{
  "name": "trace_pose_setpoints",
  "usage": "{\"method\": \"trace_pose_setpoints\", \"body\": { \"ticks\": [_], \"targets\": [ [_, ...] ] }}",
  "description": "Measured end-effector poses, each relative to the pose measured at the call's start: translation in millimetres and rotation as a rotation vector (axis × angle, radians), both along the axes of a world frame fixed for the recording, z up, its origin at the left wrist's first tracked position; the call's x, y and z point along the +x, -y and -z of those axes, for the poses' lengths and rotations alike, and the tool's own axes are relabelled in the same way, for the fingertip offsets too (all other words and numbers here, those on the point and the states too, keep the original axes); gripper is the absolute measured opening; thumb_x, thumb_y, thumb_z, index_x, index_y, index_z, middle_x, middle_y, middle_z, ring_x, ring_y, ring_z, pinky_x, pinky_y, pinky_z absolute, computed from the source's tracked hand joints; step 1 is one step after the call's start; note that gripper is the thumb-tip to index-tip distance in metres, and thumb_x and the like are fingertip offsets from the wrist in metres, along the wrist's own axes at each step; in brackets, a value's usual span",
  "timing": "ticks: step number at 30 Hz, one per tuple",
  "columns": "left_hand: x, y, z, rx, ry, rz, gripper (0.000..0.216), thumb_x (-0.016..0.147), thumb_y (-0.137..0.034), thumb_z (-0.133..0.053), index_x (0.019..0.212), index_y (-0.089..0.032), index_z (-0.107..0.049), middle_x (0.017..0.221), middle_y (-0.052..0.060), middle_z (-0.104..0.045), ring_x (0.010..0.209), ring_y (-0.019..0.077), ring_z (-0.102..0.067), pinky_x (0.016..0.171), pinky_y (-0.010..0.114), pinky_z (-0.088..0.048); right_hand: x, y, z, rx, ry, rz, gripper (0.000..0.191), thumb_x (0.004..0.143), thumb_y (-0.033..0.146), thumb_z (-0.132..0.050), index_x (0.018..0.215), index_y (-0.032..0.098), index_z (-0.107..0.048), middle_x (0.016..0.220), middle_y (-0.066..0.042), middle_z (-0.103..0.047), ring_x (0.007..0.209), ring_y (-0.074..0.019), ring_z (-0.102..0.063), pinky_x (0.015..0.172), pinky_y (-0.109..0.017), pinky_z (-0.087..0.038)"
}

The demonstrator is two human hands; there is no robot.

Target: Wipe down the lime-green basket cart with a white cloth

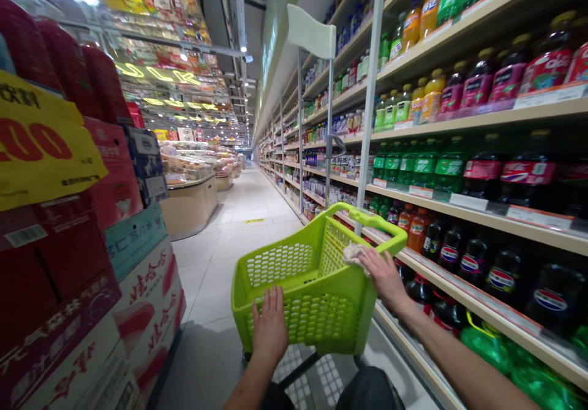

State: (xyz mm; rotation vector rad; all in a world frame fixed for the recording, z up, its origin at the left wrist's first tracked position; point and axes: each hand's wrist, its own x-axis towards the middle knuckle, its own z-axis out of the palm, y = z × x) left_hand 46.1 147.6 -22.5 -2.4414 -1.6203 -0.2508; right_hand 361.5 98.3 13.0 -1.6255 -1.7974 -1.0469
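Observation:
A lime green plastic shopping basket on a wheeled frame stands in front of me in a supermarket aisle. My left hand lies flat against the basket's near wall, fingers stretched upward. My right hand rests on the basket's right rim with a crumpled whitish cloth pressed under its fingers. The basket's green handle arches over the far right side. Nothing shows inside the basket.
Shelves of soft drink bottles run along the right. Stacked red cartons with a yellow price sign stand on the left. A white tiled aisle stretches ahead past a food counter. A shelf edge runs close to the basket.

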Motion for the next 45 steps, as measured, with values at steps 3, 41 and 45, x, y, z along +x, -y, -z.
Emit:
{"method": "trace_pose_setpoints", "body": {
  "ticks": [3,41,45],
  "targets": [
    [3.3,0.9,0.9,0.011,0.016,-0.011,0.08,0.062,-0.011,-0.039,0.137,-0.012,-0.013,0.145,0.008,-0.015,0.133,0.0266,-0.01,0.104,0.052,-0.015,14.8,10.4,-6.3,0.032,-0.044,0.091,0.048,0.077,0.001,-0.034,0.118,0.02,-0.052,0.129,-0.011,-0.046,0.122,-0.0259,-0.038,0.096,-0.053,-0.026],
    [50.8,15.4,-84.8,-1.422,1.549,0.415,0.052,0.077,-0.057,-0.038,0.11,-0.019,-0.052,0.115,0.008,-0.058,0.109,0.0242,-0.051,0.092,0.043,-0.036,-102.9,-4.4,-11.9,-0.169,-0.081,-0.54,0.044,0.084,0.016,-0.039,0.128,0.021,-0.041,0.137,-0.008,-0.035,0.123,-0.0166,-0.034,0.097,-0.032,-0.036],
    [25.5,-10.5,-64.8,-0.582,1.065,0.181,0.059,0.076,-0.037,-0.044,0.128,-0.012,-0.035,0.139,0.012,-0.032,0.128,0.0212,-0.027,0.104,0.037,-0.021,-9.9,-8.4,-46.4,0.062,-0.16,-0.085,0.044,0.082,0.008,-0.033,0.122,0.019,-0.048,0.135,-0.009,-0.039,0.126,-0.0228,-0.031,0.1,-0.044,-0.031]
  ]
}}
